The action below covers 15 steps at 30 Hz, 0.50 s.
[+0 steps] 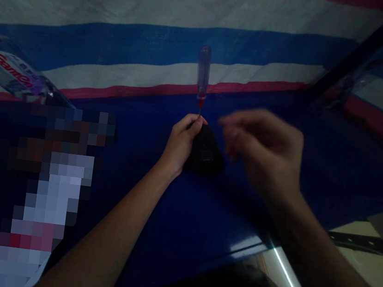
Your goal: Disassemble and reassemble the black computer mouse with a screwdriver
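Pretty dark shot, so a lot is hard to read. The right hand (263, 152) is a motion smear — it hangs just right of the small black object (205, 157), not touching anything that can be seen, and whether its fingers are spread or curled can't be told through the blur. The black object itself is only a dark lump with a ribbed or textured top; what it actually is can't be made out. It sits on the blue table (175, 216), about the middle of the view.

The left hand (180, 147) rests against the left side of the black object, fingers pressed together and pinching the thin metal shaft of a screwdriver (203, 77) right at the object's top. The screwdriver stands upright, with a clear bluish handle and a red collar below it; the tip is hidden behind the fingers.

A big chunk at lower left is pixelated out, so nothing there is readable. At upper left lies a clear plastic package (15, 73), cut off by the edge, with red lettering that looks like "Game..." — the rest is too blurry. Behind the table hangs a striped tarp (122, 28) in white, blue and pink. A dark bar (363, 48) slants across the upper right corner.
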Motion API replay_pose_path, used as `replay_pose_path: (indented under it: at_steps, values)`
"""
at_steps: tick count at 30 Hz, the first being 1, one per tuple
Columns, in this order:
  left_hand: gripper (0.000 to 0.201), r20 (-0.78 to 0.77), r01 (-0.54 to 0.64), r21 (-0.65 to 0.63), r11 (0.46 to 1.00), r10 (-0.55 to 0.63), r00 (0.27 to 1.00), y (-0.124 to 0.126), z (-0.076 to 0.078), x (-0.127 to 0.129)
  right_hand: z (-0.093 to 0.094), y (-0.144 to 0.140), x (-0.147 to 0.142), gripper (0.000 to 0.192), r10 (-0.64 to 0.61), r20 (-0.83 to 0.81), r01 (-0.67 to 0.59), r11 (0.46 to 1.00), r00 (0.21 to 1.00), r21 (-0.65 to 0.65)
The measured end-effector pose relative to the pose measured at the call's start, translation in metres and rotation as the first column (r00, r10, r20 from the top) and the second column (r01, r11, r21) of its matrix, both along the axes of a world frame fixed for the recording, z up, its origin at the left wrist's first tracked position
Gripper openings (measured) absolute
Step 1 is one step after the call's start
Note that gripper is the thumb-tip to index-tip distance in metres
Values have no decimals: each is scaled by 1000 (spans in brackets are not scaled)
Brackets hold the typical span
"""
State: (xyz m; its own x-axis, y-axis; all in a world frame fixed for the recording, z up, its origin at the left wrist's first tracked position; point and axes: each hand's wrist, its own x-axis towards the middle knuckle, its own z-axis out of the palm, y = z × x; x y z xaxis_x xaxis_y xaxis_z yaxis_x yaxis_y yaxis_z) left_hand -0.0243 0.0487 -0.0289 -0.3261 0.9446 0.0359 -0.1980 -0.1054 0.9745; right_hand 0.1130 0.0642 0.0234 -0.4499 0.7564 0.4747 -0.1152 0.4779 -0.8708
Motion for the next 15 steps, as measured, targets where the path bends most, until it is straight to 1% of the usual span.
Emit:
replay_pose_path:
  at_steps: [1, 2, 3, 4, 5, 6, 7, 8, 10, 12, 14, 15]
  values:
    - [12, -6, -4, 11, 1000, 4, 1000, 0, 0, 0, 4, 13, -3, 18, -34, 40, 34, 999, 999, -2]
    - [12, -14, -3, 15, 1000, 3, 1000, 0, -1, 0, 9, 27, -7, 25, -35, 109, 36, 999, 993, -10]
    - [12, -27, 4, 16, 1000, -3, 1000, 0, -1, 0, 12, 40, -11, 30, 5, 196, 0, 1000, 981, -26]
    - [12, -44, 10, 18, 1000, -9, 999, 0, -2, 0, 14, 52, -16, 33, 82, 280, -70, 996, 957, -52]
    - [12, -60, 20, 17, 1000, -19, 998, 0, -2, 0, 14, 62, -20, 30, 202, 352, -181, 979, 914, -93]
    - [12, -74, 30, 16, 999, -28, 997, 0, -3, 0, 13, 70, -24, 22, 279, 381, -258, 960, 882, -104]
    - [12, -87, 38, 11, 999, -36, 996, 0, -3, 0, 10, 75, -27, 13, 325, 388, -312, 945, 862, -98]
    - [12, -94, 38, 2, 999, -38, 995, 0, -3, 0, 6, 78, -30, 7, 343, 390, -341, 937, 855, -78]
    - [12, -76, 26, -19, 999, -28, 997, 0, -4, 1, -4, 80, -32, 14, 282, 378, -299, 954, 882, -14]
    - [11, -42, 11, -21, 1000, -12, 999, 0, -4, 1, -13, 78, -31, 24, 158, 395, -198, 978, 905, 63]
    - [9, -29, -2, -12, 1000, 2, 1000, 1, -5, 1, -19, 75, -30, 31, 37, 406, -96, 987, 913, 127]
    - [9, -32, 1, -10, 1000, -1, 999, 1, -5, 2, -20, 73, -30, 34, 3, 395, -63, 988, 919, 139]
